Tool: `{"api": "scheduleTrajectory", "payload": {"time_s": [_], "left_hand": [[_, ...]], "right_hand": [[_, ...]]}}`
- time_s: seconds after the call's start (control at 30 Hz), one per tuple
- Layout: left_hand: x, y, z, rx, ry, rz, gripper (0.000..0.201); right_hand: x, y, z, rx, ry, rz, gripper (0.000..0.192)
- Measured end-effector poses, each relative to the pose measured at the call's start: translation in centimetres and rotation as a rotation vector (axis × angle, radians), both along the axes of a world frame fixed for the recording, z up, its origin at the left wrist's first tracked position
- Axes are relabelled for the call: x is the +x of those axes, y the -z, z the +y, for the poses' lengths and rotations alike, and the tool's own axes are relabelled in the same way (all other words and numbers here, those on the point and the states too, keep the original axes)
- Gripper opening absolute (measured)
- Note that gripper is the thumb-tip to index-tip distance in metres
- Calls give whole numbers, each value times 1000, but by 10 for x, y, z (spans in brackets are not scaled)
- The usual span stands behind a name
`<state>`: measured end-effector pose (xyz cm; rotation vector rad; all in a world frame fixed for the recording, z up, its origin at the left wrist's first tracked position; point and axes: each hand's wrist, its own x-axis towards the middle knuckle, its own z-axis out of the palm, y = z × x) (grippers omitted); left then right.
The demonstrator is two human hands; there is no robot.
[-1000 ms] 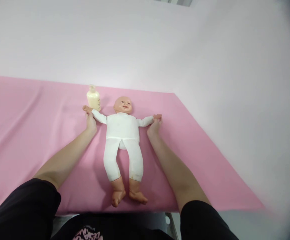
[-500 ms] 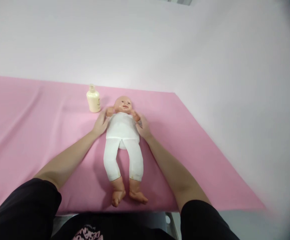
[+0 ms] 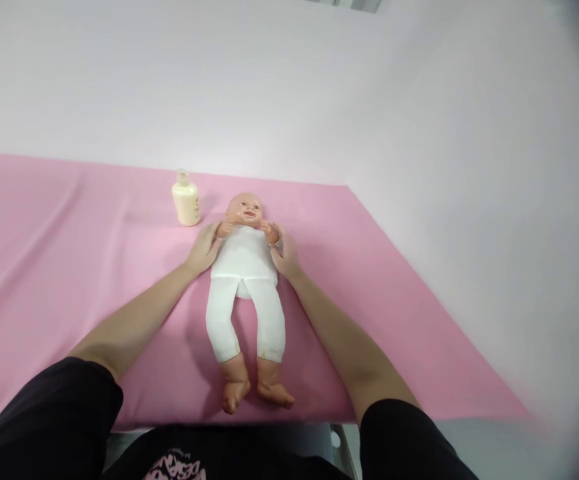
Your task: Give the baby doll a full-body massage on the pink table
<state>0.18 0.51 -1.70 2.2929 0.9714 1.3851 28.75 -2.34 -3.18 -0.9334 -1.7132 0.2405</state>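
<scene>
We seem to be in a training or practice room for infant care rather than a home. A long table draped in a smooth pink cloth [image 3: 69, 267] fills the left and middle of the frame, running up against a bare, pale wall [image 3: 289, 87] that takes the whole upper half. On the cloth, at the centre, lies a baby doll [image 3: 244, 280] in a white suit, the kind used for practice, and just to its upper left stands a small cream lotion bottle [image 3: 186, 199]. At the lower right, past the cloth's edge, we see plain grey floor [image 3: 479, 447].
</scene>
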Motion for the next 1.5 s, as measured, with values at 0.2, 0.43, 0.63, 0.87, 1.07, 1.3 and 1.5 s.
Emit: {"api": "scheduleTrajectory", "payload": {"time_s": [0.2, 0.43, 0.63, 0.87, 1.07, 1.3, 1.5], "left_hand": [[-6, 6, 13, -225, -156, -646, 49], [-23, 22, 46, -550, -388, -1126, 25], [-24, 27, 48, -534, -363, -1121, 23], [-15, 11, 25, -303, -251, -748, 47], [-2, -2, 2, -43, -4, -63, 60], [-2, 5, 5, 28, 37, 341, 51], [-3, 1, 3, 22, 34, 239, 53]], "right_hand": [[9, 1, 15, -5, 69, 568, 69], [30, 13, 36, -278, 440, 1151, 58], [32, 19, 38, -260, 417, 1156, 54], [19, 5, 21, -46, 211, 698, 65], [-1, -6, -1, -28, 20, 127, 60], [-5, -11, -4, -4, -18, -242, 66], [-4, -8, -4, 27, -16, -179, 63]]}}
